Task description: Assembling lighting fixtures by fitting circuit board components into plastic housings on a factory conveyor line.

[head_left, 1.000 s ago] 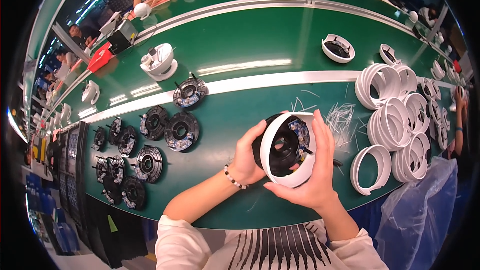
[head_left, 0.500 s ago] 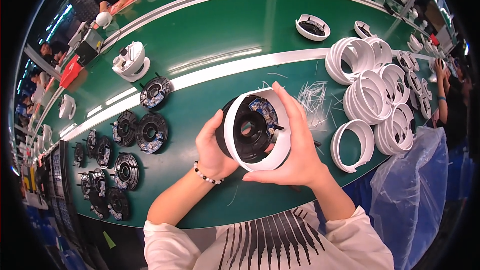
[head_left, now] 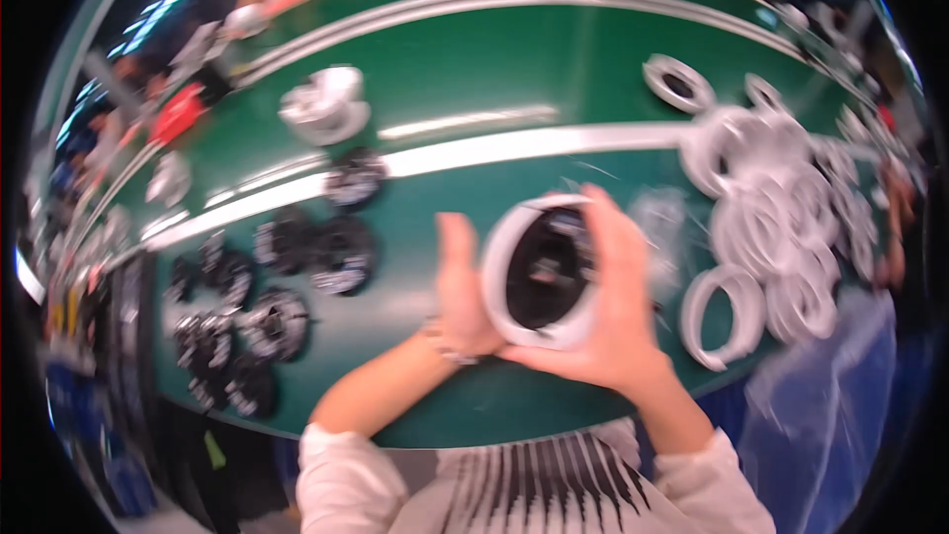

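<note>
Starting at the left with a bunch of dark round parts (head_left: 343,249) on the green table (head_left: 425,193), all fuzzy, with shiny bits on some. Farther back, a white round thing (head_left: 326,109) on the table. Next, the left hand (head_left: 463,287), with the thumb pointing up and away from the white ring (head_left: 497,279), and the palm right beside it; too blurry to tell if gripping with the fingers. On that wrist, a bracelet (head_left: 450,349). In the middle, up over the table and between both hands, the white ring: smooth, wide, tipped a little. Inside it, a black disc (head_left: 527,302), with a small pale spot in the middle and a grayish patch near the top right. Then the right hand (head_left: 621,302), hugging the ring's right side, with the thumb down low. Beyond that, a blurry heap of thin white strips (head_left: 657,222). Then a big pile of more white rings (head_left: 753,224). Last, a clear plastic bag (head_left: 820,410) by the table's edge.
</note>
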Action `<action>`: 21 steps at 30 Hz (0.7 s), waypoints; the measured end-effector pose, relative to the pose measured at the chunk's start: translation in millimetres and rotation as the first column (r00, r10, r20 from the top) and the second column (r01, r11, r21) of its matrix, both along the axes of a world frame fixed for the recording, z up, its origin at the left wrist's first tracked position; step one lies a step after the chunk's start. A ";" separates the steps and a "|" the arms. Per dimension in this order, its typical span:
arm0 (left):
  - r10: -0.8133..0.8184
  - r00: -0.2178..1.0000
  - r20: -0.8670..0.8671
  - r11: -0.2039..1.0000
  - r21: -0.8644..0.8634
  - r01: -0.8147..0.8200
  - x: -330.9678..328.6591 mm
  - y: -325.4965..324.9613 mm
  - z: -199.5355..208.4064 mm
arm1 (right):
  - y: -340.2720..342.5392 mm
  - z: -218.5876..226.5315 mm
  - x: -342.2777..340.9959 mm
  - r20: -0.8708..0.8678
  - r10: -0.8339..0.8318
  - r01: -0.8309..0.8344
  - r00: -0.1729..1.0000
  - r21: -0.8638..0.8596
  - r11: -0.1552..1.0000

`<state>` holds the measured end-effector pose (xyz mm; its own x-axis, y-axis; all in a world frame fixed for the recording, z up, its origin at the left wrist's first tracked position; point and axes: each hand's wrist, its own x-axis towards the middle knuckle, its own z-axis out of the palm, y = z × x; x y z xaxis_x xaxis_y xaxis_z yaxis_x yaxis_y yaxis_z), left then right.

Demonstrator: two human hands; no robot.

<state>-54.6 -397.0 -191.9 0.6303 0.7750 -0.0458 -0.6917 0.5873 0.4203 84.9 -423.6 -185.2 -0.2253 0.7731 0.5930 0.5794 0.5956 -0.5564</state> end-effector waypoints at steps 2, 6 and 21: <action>0.000 1.000 -0.028 0.998 0.061 0.002 -3.8 7.0 -20.2 | -0.8 0.5 -0.6 0.099 0.009 -0.007 0.995 -0.027 1.000; -0.218 0.975 0.045 0.970 0.122 0.211 26.4 15.4 -30.8 | -10.2 15.5 23.7 0.196 0.006 0.013 0.981 -0.095 0.995; -0.098 0.992 0.078 0.995 -0.004 0.099 16.6 -2.1 -44.0 | -16.2 -19.7 -2.5 0.068 -0.149 0.152 0.987 -0.037 0.988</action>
